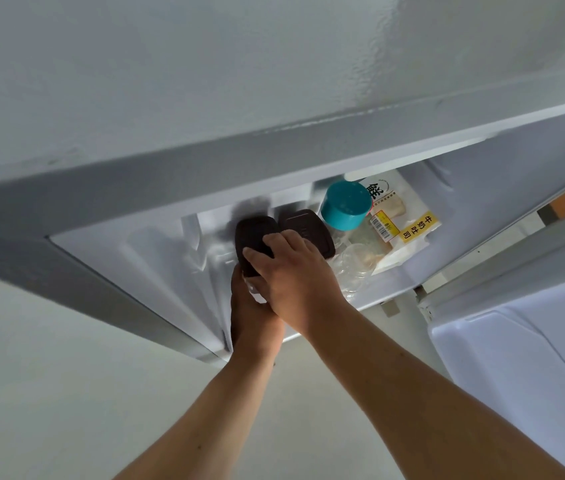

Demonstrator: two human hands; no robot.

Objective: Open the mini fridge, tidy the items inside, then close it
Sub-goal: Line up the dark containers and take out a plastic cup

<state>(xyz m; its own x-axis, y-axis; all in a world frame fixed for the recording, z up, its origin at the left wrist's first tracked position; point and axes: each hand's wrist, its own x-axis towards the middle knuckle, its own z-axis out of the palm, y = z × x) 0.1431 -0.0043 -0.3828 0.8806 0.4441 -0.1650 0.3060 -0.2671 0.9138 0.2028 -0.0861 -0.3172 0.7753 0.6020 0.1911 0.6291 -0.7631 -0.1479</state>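
I look down into the open mini fridge. Both hands hold a container with a dark brown square lid just inside the white interior. My right hand presses on the lid from above. My left hand grips the container's side from below; its body is mostly hidden. A second dark-lidded container stands right behind it. A jar with a teal lid is further right, beside a bagged bread loaf with a yellow label. A clear plastic cup lies in front of the bread.
The fridge's grey top runs across the view, with a white wall behind. The open door's white inner panel stands at the lower right. Pale floor lies at the lower left.
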